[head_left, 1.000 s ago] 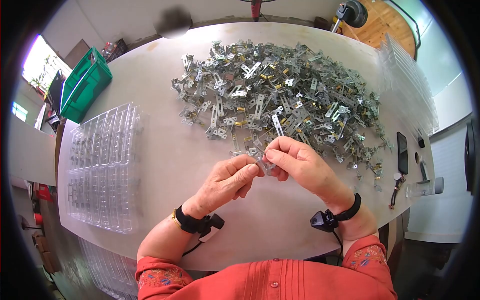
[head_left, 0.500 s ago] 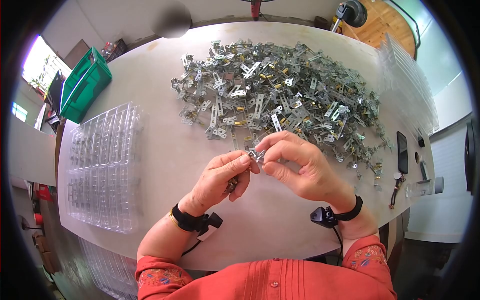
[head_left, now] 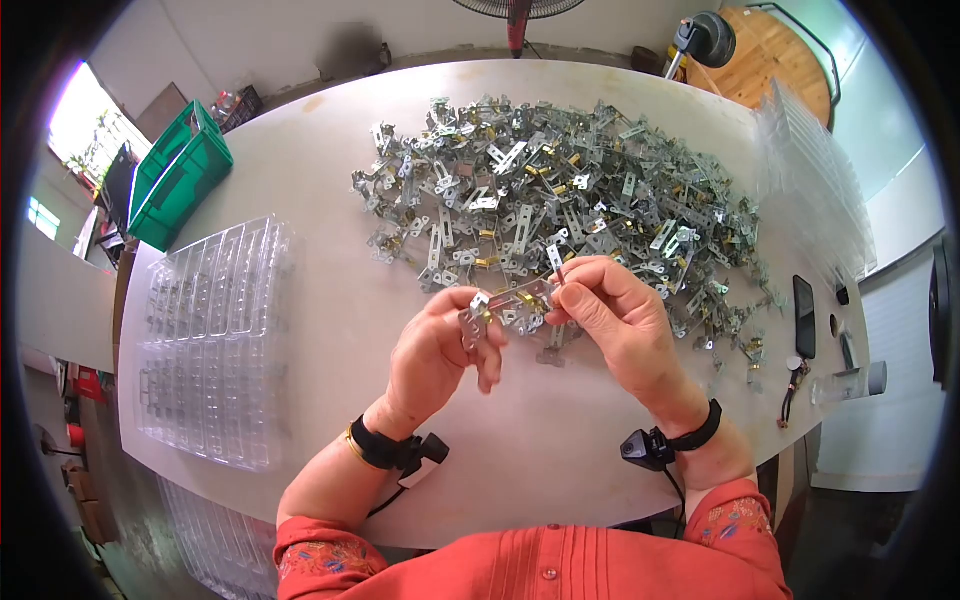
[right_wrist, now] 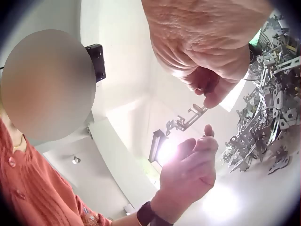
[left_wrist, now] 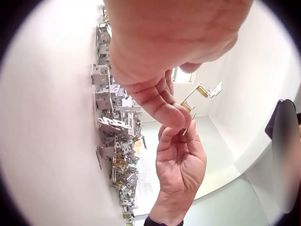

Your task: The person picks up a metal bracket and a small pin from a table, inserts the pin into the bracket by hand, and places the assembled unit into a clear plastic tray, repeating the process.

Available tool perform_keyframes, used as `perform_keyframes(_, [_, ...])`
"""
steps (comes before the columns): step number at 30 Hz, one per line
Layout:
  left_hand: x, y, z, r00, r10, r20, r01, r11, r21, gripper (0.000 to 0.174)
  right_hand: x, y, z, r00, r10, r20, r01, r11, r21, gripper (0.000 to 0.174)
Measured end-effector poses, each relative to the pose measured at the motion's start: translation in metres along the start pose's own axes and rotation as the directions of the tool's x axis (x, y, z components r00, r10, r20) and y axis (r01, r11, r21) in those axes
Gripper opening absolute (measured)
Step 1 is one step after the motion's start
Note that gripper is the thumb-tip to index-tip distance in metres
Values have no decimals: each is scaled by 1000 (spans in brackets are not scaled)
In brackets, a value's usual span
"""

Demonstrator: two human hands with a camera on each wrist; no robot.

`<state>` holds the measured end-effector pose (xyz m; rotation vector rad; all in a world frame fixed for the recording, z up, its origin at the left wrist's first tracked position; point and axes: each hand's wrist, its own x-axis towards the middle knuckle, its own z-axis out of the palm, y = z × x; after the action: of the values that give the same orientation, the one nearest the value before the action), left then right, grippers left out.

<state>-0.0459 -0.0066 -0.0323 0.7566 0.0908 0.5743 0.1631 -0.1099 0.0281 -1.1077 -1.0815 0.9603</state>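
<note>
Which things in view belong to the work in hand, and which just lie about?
Job:
- part in the right hand
- metal pile
- probably the left trays

Apparently just about:
- phone
- bottle
- green crate

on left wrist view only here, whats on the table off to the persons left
Observer: Clear compartmented plastic trays, seen in the head view.
Operator: ok and near the right edge, past the pile
Observer: A dark phone lies there.
Operator: i see a black band on the right wrist, anything mounted on it
Observer: Yes, the head view shows a small black camera attached to the band, on the inner side of the right hand's wrist.
</note>
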Motion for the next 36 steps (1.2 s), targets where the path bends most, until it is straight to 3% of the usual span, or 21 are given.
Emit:
perform_keyframes(1, [-1, -4, 0, 1000, 3, 3, -3, 1000, 4, 50, 0, -1, 0, 996, 81, -32, -77, 991, 108, 9])
perform_keyframes(2, [1, -6, 8, 989, 141, -35, -126, 952, 279, 49, 0, 0, 0, 997, 75, -31, -71, 992, 109, 9])
perform_keyframes(3, [1, -6, 15, 959, 282, -33, -222, 816, 534, 52, 1, 2, 0, 992, 121, -23, -116, 983, 145, 11])
perform_keyframes(5, [2, -4, 24, 965, 259, -32, -214, 856, 470, 48, 0, 6, 0, 986, 164, -12, -159, 970, 181, 12])
perform_keyframes(8, [5, -8, 21, 941, 337, -29, -268, 794, 545, 40, -1, 9, 3, 969, 245, 33, -246, 945, 215, 14])
perform_keyframes(11, [3, -9, 10, 951, 304, -54, -241, 841, 485, 37, -3, 12, 3, 950, 298, 93, -306, 946, 102, 12])
perform_keyframes(13, [3, -7, 10, 963, 263, -64, -195, 837, 511, 31, -4, 20, 0, 985, 146, 94, -130, 980, -153, 11])
perform_keyframes(14, [3, -7, 10, 963, 263, -64, -194, 838, 511, 31, -3, 20, 0, 985, 147, 94, -131, 980, -153, 11])
perform_keyframes(16, [2, -9, 10, 967, 234, -97, -162, 867, 471, 25, -2, 20, 0, 986, -160, 44, 165, 917, -364, 9])
perform_keyframes(17, [1, -9, 11, 968, 231, -99, -159, 868, 470, 25, -3, 12, 3, 987, -157, 43, 162, 917, -364, 9])
perform_keyframes(19, [-1, -8, 13, 982, 129, -136, -50, 878, 475, 25, -9, -13, 11, 970, 238, 41, -234, 968, -88, 8])
perform_keyframes(25, [-3, -6, 20, 979, 108, -171, -2, 852, 524, 28, -15, -4, 15, 985, 128, 115, -104, 976, -192, 6])
perform_keyframes(36, [-4, -7, 18, 969, 102, -225, 43, 827, 561, 24, -14, -8, 14, 990, 112, 85, -79, 944, -322, 9])
